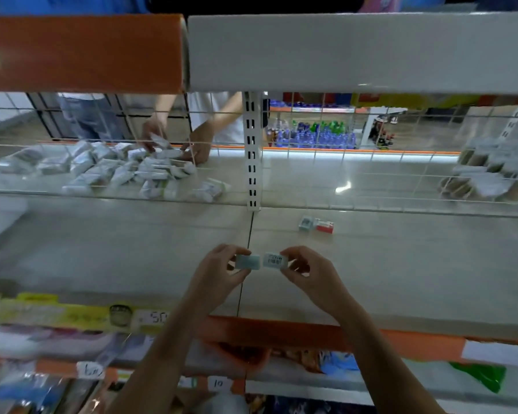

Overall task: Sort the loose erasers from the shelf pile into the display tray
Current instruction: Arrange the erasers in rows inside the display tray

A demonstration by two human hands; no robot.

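Head view: left hand pinching a pale wrapped eraser between thumb and curled fingers; right hand pinching a second eraser with a barcode label the same way. Both held just above the shelf, end to end and touching or nearly so, over the seam between two shelf panels. Further back on the same shelf, two more loose erasers side by side: a pale one and a red-and-white one. No display tray recognisable anywhere here. Beyond the wire mesh, a pile of white packets on the far side, with another person's hands sorting through it.

Likely light, small and stiff enough to keep shape, with a slick wrapper that could slide under a loose pinch. Best taken across the short sides or long edges with fingertip and thumb, as now. Nothing fragile; a drop should cost only a reach.
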